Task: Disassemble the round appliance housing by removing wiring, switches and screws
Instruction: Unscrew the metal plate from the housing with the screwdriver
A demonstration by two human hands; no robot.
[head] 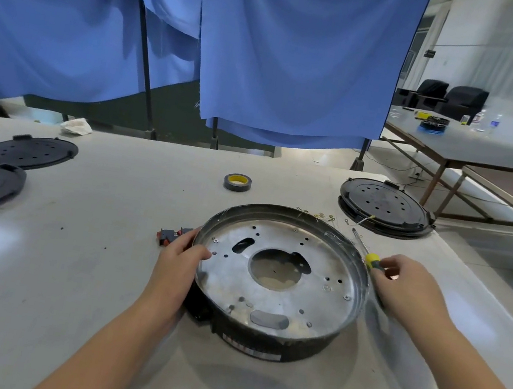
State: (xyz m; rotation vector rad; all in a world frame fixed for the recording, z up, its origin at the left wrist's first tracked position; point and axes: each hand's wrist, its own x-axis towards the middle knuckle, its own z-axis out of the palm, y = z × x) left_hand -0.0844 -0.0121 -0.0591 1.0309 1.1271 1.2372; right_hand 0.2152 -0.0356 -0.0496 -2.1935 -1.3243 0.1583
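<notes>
Grey table (pixel 67 264), housing (pixel 280 279) (round), left hand (pixel 179 259) gripping

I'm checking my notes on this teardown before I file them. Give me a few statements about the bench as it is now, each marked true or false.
1. The left hand grips the rim of the housing. True.
2. The right hand holds a roll of tape. False: it holds a screwdriver with a yellow-capped handle; the tape lies on the table beyond the housing.
3. A red and black switch lies on the table left of the housing. True.
4. Three black lids are stacked on top of the housing. False: none rests on it; two lie at the far left, and another black round unit sits at the far right.
5. The housing's metal plate has a large round hole in its middle. True.
</notes>
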